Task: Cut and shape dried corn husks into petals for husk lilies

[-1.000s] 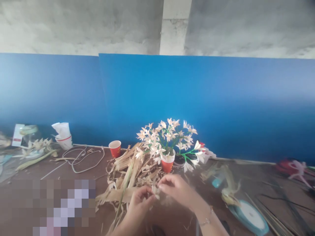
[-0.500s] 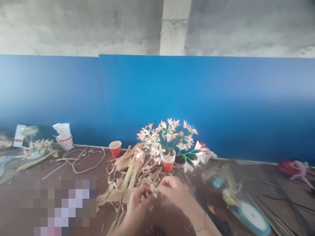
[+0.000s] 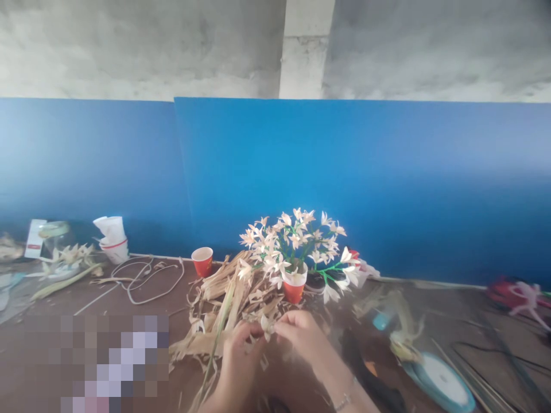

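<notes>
Between my fingertips is a small pale flower (image 3: 267,327) that looks made of dried husk. My left hand (image 3: 243,353) pinches it from the left, low down. My right hand (image 3: 301,338) has thumb and forefinger closed at its right side. Just beyond my hands stands a red and white paper cup (image 3: 294,289) with a large bunch of cream husk flowers (image 3: 297,238) on green stems. A pile of dry husks (image 3: 232,287) lies left of that cup and reaches down beside my left hand.
Another red cup (image 3: 202,262) stands at the back left, near a white cable (image 3: 150,299) and stacked white cups (image 3: 113,238). To the right are a blue-rimmed round object (image 3: 445,378) and dark cables. A blue partition (image 3: 275,160) closes off the back.
My right hand has shifted slightly left and the small flower has risen a little and turned. Both hands stay closed around it.
</notes>
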`<act>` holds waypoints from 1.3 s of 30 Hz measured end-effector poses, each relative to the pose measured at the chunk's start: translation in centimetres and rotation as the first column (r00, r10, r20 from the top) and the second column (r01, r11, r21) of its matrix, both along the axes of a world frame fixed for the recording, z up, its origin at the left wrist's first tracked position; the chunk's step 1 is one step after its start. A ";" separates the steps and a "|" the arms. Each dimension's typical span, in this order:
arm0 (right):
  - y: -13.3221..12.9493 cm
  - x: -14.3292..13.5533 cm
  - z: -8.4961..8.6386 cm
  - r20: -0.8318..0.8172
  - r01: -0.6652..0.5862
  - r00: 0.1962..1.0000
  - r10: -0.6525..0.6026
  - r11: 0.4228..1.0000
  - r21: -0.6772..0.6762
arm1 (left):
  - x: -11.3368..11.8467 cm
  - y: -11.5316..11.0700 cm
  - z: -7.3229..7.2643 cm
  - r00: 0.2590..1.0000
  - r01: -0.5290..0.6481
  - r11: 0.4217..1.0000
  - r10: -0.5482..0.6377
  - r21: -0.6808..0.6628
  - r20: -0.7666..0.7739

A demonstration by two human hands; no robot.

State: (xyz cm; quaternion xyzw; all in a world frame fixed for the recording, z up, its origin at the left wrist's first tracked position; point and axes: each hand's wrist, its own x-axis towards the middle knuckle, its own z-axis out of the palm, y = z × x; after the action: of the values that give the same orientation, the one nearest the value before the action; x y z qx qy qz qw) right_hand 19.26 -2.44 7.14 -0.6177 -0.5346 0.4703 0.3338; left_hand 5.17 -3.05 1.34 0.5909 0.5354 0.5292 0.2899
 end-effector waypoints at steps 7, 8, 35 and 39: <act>0.2 0.3 -0.6 -0.001 -0.050 0.999 0.050 0.998 0.032 | -0.2 0.0 -0.5 0.997 0.011 0.988 0.000 0.154 -0.075; 0.1 0.4 -0.6 0.001 -0.066 0.998 0.066 0.998 0.024 | -0.2 0.0 -0.5 0.996 0.011 0.986 0.005 0.169 -0.090; -0.2 0.6 1.1 0.087 -0.090 0.993 0.074 0.979 0.186 | -0.3 -0.1 -0.7 0.947 0.215 0.910 -0.105 0.356 -0.303; -0.3 0.6 1.2 0.096 -0.074 0.994 0.058 0.982 0.172 | -0.2 -0.2 -0.4 0.950 0.219 0.902 -0.110 0.372 -0.291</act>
State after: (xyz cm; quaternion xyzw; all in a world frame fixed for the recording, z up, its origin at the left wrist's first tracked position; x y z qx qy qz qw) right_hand 19.88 -2.74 8.36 -0.5884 -0.6088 0.4037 0.3466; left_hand 4.97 -3.28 0.99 0.7459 0.3975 0.5175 0.1336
